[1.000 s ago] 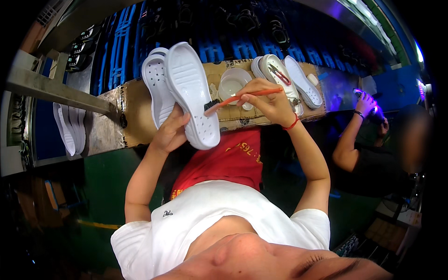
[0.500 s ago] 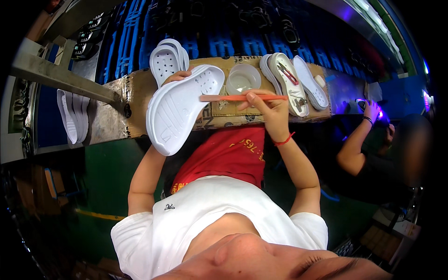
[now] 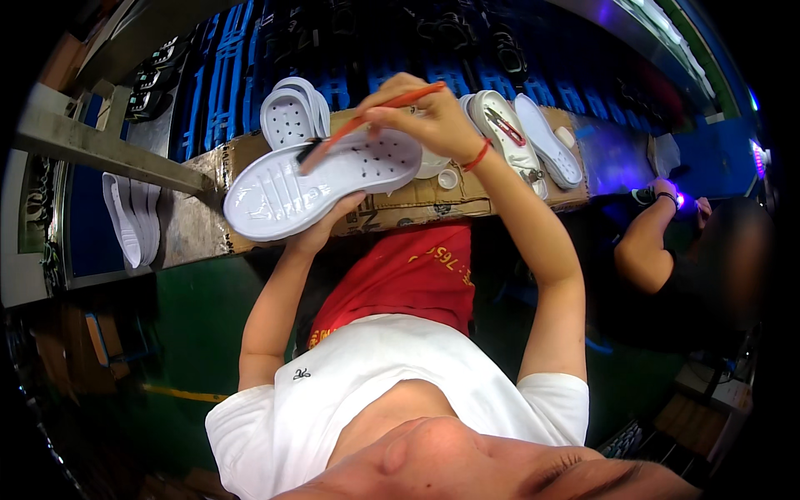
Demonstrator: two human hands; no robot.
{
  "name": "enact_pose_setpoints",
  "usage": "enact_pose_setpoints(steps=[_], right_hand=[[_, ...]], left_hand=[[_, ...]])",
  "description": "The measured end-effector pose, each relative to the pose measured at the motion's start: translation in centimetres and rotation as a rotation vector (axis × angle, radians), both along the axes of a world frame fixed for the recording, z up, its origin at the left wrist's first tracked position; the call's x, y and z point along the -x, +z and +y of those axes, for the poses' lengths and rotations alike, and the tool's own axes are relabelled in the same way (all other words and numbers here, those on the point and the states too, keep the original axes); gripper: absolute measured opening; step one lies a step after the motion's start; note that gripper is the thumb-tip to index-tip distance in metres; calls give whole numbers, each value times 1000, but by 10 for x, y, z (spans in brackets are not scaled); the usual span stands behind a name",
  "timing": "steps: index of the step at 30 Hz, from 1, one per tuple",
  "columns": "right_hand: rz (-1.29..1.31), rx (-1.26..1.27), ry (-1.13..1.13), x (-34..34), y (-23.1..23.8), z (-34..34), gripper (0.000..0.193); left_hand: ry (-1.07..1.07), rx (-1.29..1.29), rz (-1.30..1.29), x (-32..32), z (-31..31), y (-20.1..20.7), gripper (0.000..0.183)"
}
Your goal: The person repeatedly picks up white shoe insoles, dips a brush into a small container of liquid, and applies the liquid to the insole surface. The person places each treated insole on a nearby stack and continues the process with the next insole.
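Note:
A white shoe sole with a ribbed heel and dotted forefoot is tilted with its inner side up, its heel toward the left. My left hand grips it by the near edge, the fingers partly hidden beneath. In my right hand is a brush with an orange handle, its dark bristles at the middle of the sole near the far edge. Wet-looking shine covers the ribbed heel. Behind my right wrist, a clear plastic tub is partly hidden.
Stacked white soles stand behind, others at the left. Further right, a sole carries red-handled snips, beside another sole. A small white cap lies on the cardboard. A co-worker's hand works at the right.
The sole has swung from upright-slanted to nearly level, heel to the left. My left hand has moved to its near edge. My right hand has risen up and left, brush now over the sole.

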State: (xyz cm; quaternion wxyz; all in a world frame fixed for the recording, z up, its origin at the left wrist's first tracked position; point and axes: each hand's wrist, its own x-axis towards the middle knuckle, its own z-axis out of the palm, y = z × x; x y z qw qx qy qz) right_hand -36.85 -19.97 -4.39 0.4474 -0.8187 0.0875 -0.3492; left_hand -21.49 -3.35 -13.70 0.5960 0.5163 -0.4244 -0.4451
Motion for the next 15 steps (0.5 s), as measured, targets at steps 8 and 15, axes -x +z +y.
enact_pose_setpoints(steps=[8,15], right_hand=[[276,182,-355,92,-8,8,16],[53,-476,-485,83,-27,67,18]], left_hand=[[123,221,-164,7,0,21,65],[102,460,-353,8,-13,41,72]])
